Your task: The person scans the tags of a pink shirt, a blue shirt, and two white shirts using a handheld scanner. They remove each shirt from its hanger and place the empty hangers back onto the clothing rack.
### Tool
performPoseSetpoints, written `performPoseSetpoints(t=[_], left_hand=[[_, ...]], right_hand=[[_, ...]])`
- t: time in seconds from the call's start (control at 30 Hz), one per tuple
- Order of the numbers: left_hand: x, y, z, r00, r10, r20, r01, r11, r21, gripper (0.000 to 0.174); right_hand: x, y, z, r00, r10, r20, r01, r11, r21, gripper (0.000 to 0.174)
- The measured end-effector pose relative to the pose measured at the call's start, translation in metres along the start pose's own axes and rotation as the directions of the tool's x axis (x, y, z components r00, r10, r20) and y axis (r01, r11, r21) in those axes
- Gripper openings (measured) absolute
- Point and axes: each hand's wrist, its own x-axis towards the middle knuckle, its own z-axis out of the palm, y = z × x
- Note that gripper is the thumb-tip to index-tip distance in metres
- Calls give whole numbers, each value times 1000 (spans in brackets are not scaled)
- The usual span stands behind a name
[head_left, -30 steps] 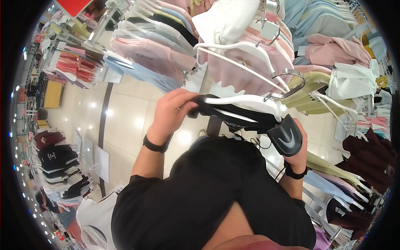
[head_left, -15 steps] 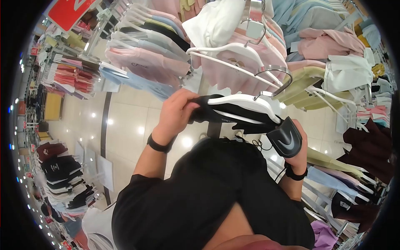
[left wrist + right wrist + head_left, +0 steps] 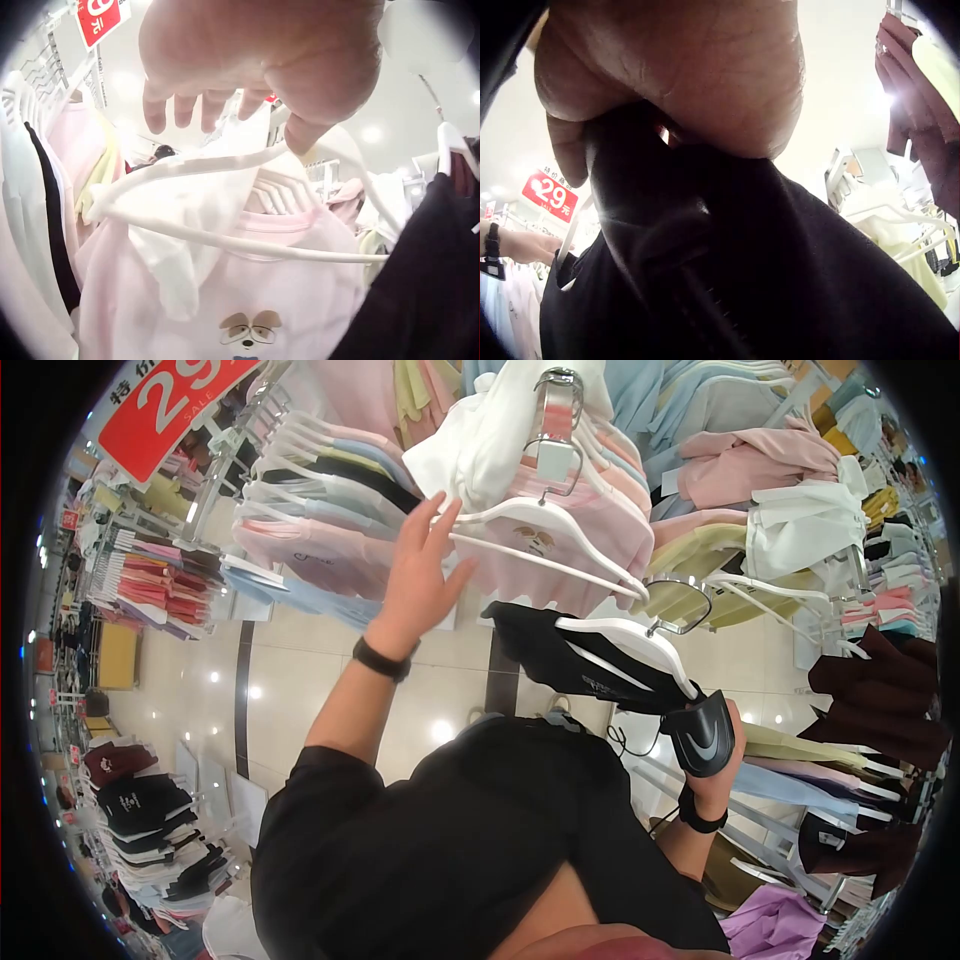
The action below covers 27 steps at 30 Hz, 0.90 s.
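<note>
My left hand (image 3: 420, 575), fingers extended, is off the black garment and beside the left end of a bare white hanger (image 3: 560, 565). In the left wrist view its thumb overlaps that hanger's (image 3: 225, 240) top edge. The black garment (image 3: 540, 650) hangs on another white hanger (image 3: 630, 640), whose metal hook (image 3: 680, 605) stands upward. At the garment's right end, my right hand (image 3: 720, 770) grips a black item (image 3: 703, 735) with a grey curved mark. Dark fabric (image 3: 795, 247) fills much of the right wrist view beneath this hand; most of its fingers are hidden.
Behind the bare hanger hangs a pink shirt (image 3: 300, 307) with a dog print. A white garment (image 3: 480, 440) drapes over the rack's front. Pale shirts (image 3: 320, 550) hang to the left, maroon garments (image 3: 880, 700) to the right. A red sale sign (image 3: 170, 410) stands upper left.
My left hand has let go of the black garment and moved up and away to the bare hanger. The garment's left end now hangs loose. My right hand keeps its grip, slightly lower in view.
</note>
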Motion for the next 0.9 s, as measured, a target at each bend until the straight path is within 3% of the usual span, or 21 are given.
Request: performPoseSetpoints(t=[0.07, 0.17, 0.2, 0.3, 0.4, 0.63, 0.7, 0.9], left_hand=[[19, -11, 11, 999, 29, -44, -24, 994, 104, 66], [33, -39, 28, 995, 32, 97, -47, 987, 153, 56], [38, -32, 26, 994, -1, 112, -6, 998, 60, 40], [46, -33, 32, 981, 37, 192, -38, 999, 3, 24], [56, -8, 30, 992, -59, 114, 83, 973, -213, 15], [77, 39, 12, 995, 82, -58, -94, 963, -253, 14], [74, 47, 3, 992, 107, -64, -119, 966, -231, 15], [46, 65, -52, 982, -19, -186, -41, 949, -312, 15]], right_hand=[[-5, 0, -6, 999, 27, -22, -28, 1000, -12, 25], [-16, 9, -15, 997, 64, -46, -64, 998, -14, 30], [-19, 11, -18, 996, 74, -53, -75, 997, -13, 32], [-26, 11, -22, 989, 114, -92, -113, 994, 15, 33], [-31, 18, -28, 991, 106, -86, -107, 994, -1, 36], [-18, 17, -29, 999, -7, -33, 3, 992, -123, 33], [-13, 13, -28, 998, 54, -28, -56, 997, -59, 31], [9, 24, -19, 998, 61, 24, -61, 998, 3, 34]])
